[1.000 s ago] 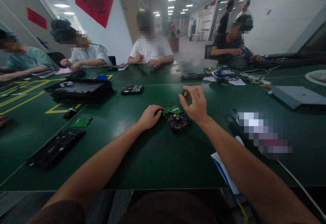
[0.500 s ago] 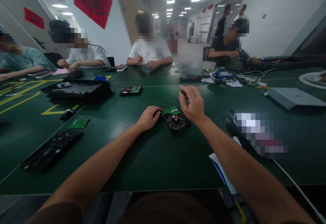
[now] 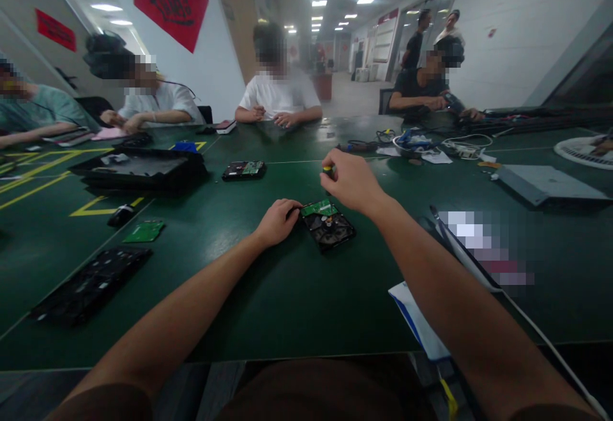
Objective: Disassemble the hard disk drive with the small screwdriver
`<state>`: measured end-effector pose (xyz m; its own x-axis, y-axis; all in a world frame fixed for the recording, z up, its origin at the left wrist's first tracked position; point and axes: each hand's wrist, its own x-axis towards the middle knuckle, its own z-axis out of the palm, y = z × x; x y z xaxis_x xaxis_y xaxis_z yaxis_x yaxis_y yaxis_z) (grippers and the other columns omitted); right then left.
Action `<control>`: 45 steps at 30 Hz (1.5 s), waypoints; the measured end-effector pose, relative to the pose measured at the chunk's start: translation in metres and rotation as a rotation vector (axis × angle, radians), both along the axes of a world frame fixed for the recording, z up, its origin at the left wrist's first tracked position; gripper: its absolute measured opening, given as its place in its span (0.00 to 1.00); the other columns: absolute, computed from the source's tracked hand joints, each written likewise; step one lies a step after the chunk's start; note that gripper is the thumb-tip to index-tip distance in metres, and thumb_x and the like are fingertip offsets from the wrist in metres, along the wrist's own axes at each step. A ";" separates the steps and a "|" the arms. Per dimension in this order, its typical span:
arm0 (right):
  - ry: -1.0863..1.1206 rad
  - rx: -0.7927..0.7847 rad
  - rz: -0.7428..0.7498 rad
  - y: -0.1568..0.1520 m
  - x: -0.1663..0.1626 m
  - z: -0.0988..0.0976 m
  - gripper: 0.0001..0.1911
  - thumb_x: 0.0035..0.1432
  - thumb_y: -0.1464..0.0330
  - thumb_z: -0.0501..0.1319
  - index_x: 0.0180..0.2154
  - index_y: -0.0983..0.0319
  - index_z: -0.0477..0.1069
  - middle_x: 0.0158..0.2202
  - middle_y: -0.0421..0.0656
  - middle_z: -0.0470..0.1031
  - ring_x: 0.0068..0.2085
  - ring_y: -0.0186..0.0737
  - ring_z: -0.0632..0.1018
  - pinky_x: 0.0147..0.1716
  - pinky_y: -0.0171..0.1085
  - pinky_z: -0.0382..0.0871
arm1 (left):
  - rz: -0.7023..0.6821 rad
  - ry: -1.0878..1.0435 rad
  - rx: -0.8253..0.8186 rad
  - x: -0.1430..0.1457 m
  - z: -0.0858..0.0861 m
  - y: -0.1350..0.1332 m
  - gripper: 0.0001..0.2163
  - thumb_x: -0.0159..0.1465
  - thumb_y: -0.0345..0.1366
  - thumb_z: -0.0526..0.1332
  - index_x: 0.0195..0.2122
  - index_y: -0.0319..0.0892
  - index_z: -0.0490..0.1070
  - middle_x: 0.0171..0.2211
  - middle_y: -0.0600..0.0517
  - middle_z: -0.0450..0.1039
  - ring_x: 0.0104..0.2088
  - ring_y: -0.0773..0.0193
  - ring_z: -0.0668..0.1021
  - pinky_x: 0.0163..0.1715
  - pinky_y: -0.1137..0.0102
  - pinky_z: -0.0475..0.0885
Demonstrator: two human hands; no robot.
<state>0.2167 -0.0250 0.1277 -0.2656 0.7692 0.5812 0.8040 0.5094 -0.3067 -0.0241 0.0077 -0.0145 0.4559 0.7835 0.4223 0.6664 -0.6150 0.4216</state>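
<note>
Table [image 3: 249,319]: green, smooth, faintly glossy. Hard drive [image 3: 329,226]: laid flat at the middle, black case, round hub, green board at its far end. Its left far corner is touched by the left hand [image 3: 278,223]; whether it is gripped cannot be told. In the right hand [image 3: 352,179] a yellow-and-black tool handle [image 3: 328,170] is grasped.

Left side: second hard drive [image 3: 244,170], farther off; shallow black tray [image 3: 138,184]; mouse [image 3: 121,215]; loose green circuit board [image 3: 144,232]; flat, black ribbed part [image 3: 93,283], near. Right side: tangled cables [image 3: 421,140], far; boxy grey metal case [image 3: 550,184]; blue-and-white packet [image 3: 421,325], near, partly covered by the right forearm.

Change: since a second ago, the right hand has been shifted leftward, its fingertips brought above the drive's far end.
</note>
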 end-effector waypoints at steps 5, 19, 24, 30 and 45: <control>-0.015 -0.016 0.012 0.005 -0.002 0.003 0.10 0.62 0.70 0.62 0.45 0.61 0.68 0.41 0.47 0.78 0.40 0.46 0.75 0.41 0.43 0.66 | -0.006 0.002 0.000 -0.001 0.001 -0.001 0.12 0.72 0.36 0.55 0.51 0.44 0.76 0.48 0.47 0.79 0.50 0.54 0.77 0.55 0.57 0.72; 0.189 0.240 0.080 -0.011 0.029 -0.057 0.17 0.65 0.68 0.59 0.56 0.58 0.65 0.50 0.50 0.75 0.46 0.49 0.78 0.48 0.49 0.76 | 0.054 0.057 0.026 0.005 0.007 -0.005 0.13 0.71 0.36 0.54 0.49 0.44 0.77 0.47 0.46 0.80 0.50 0.52 0.77 0.55 0.55 0.72; 0.304 0.257 0.090 -0.005 0.026 -0.075 0.19 0.67 0.66 0.60 0.58 0.56 0.64 0.50 0.49 0.75 0.43 0.46 0.80 0.45 0.48 0.79 | 0.102 0.048 -0.007 0.011 0.009 -0.009 0.14 0.73 0.41 0.54 0.48 0.44 0.77 0.44 0.46 0.78 0.46 0.54 0.79 0.50 0.59 0.74; 0.327 0.361 0.107 -0.004 0.026 -0.086 0.26 0.64 0.69 0.61 0.62 0.55 0.62 0.54 0.51 0.71 0.50 0.50 0.78 0.43 0.48 0.82 | 0.133 -0.027 -0.031 0.019 0.008 -0.013 0.15 0.69 0.39 0.59 0.54 0.42 0.74 0.48 0.45 0.77 0.36 0.60 0.78 0.45 0.61 0.76; 0.271 0.337 0.076 -0.002 0.032 -0.091 0.29 0.66 0.67 0.61 0.66 0.54 0.59 0.57 0.52 0.72 0.53 0.53 0.79 0.49 0.54 0.81 | 0.023 -0.077 -0.139 0.034 0.014 0.005 0.12 0.69 0.36 0.58 0.51 0.44 0.76 0.42 0.48 0.78 0.37 0.60 0.78 0.42 0.63 0.76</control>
